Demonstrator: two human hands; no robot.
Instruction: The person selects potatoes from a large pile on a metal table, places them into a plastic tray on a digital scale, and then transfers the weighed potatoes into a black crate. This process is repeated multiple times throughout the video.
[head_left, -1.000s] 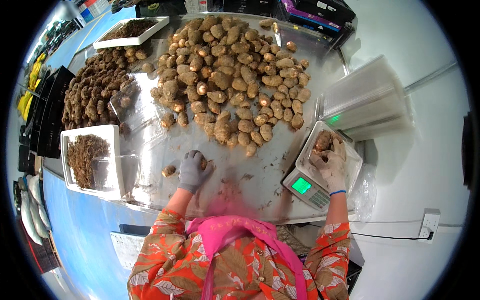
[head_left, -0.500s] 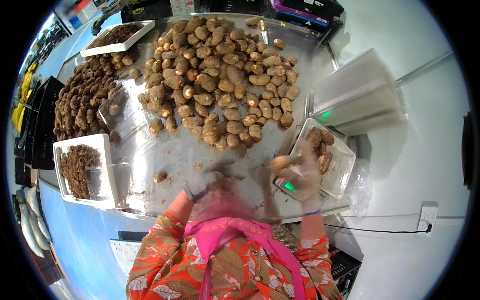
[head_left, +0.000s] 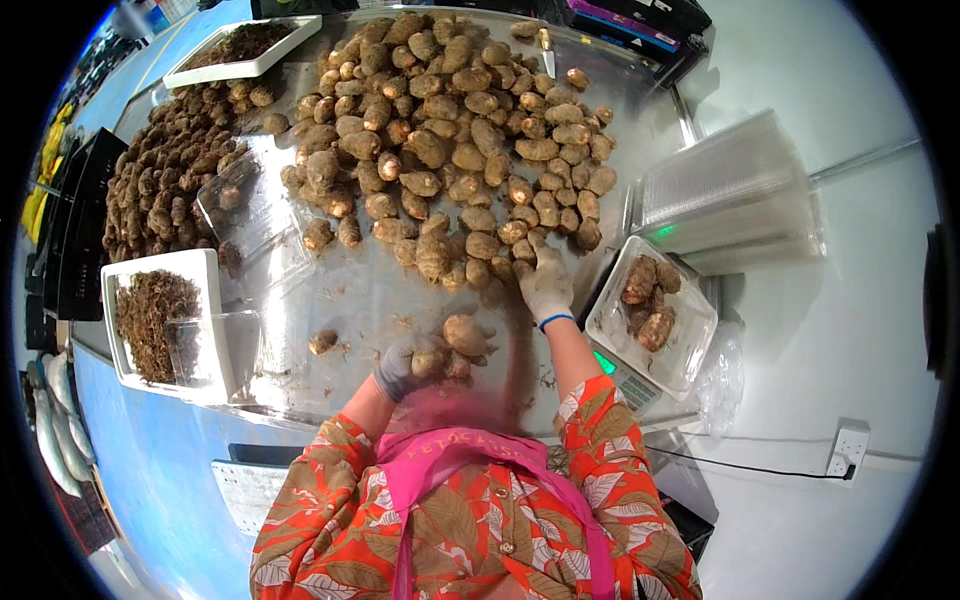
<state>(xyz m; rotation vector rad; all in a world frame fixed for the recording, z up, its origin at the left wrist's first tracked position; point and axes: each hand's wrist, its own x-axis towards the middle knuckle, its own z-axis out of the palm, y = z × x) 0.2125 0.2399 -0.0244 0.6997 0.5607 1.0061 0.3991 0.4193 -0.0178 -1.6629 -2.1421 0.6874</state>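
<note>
The grey-gloved left hand (head_left: pixel 404 366) clamps its fingers on rough, rounded brown tubers (head_left: pixel 463 333); the off-white-gloved right hand (head_left: pixel 547 287) meets a dusty tuber heap (head_left: pixel 440 140), finger closure unclear.

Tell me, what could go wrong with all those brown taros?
The left hand cups several taro corms at once, so one might slip and roll. The right hand is at the near edge of the heap, so loosened corms could tumble. A knife lies uncovered by the heap's far edge and could cut a careless reach.
</note>
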